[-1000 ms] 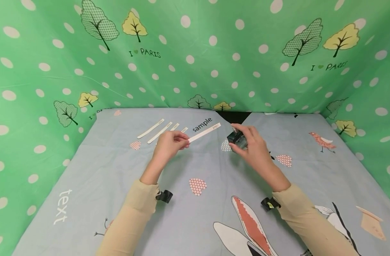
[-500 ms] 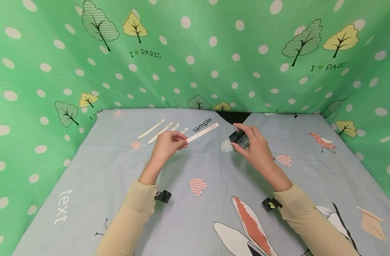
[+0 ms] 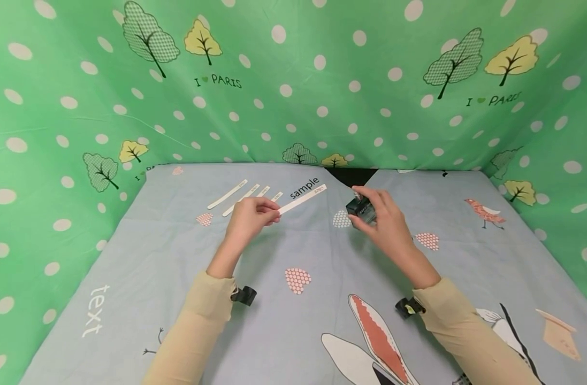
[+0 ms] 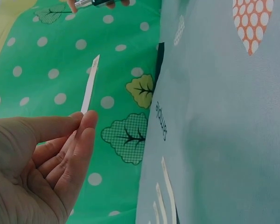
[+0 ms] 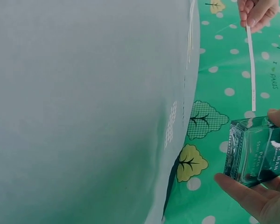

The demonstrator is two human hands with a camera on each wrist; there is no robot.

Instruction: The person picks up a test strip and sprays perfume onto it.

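My left hand (image 3: 250, 216) pinches one end of a white perfume test strip (image 3: 303, 199) between thumb and fingers. The strip points right, raised above the cloth, and its far end bears small print. A dark green glass perfume bottle (image 3: 361, 209) sits in my right hand (image 3: 389, 222), thumb low on it and index finger up at the sprayer. In the right wrist view, the bottle (image 5: 256, 149) is see-through glass with white lettering, partly covered by fingers. A gap separates the free end of the strip (image 5: 253, 88) from the bottle.
Several more test strips (image 3: 228, 193) lie side by side on the grey-blue printed cloth (image 3: 274, 321), just beyond the left hand. A green dotted curtain (image 3: 254, 107) rises behind the table and along both sides. Black wrist cameras (image 3: 245, 295) are strapped at the sleeves.
My left hand and the strip have drifted slightly left, and my right hand with the bottle slightly right, widening the gap between strip and bottle. Both holds are unchanged.
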